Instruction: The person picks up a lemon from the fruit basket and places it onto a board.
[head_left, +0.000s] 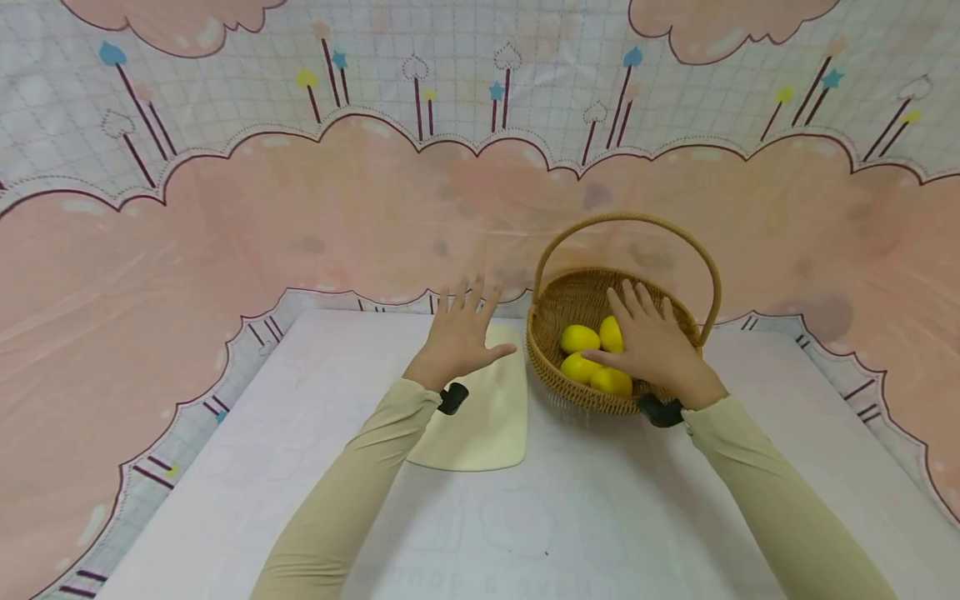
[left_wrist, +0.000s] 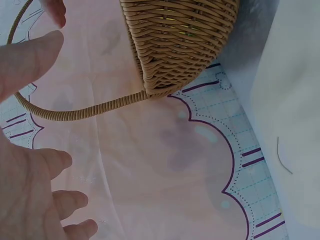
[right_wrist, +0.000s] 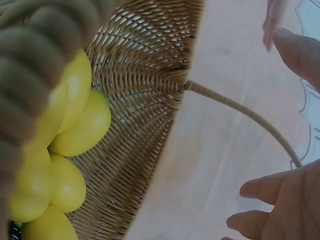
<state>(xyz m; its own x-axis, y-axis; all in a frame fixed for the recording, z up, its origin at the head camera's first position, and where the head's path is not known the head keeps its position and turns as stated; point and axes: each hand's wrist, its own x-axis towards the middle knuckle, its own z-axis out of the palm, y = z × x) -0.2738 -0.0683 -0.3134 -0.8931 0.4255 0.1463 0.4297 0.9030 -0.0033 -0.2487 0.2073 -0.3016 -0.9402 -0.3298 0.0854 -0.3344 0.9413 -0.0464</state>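
While the left grip point(head_left: 459, 337) hung above the cream board point(head_left: 491, 417): its fingers and thumb were spread apart around nothing; a heavy downward press might have skidded the board.
Right grip point(head_left: 652, 342): likewise apart and holding nothing, it hovered over the wicker basket point(head_left: 573, 296); a low, hasty sweep could have jostled what lay inside.
Yellow fruits point(head_left: 581, 338): they lay loose together in the basket, so their rounded sides could have slipped from a shallow pinch and rolled.
Handle point(head_left: 633, 217): arching over the basket, it could have snagged a raised wrist and tipped everything.
Tabletop point(head_left: 450, 533): it bore the basket beside the board, near the patterned cloth point(head_left: 450, 192); with the base poorly seen, its steadiness could not be judged.
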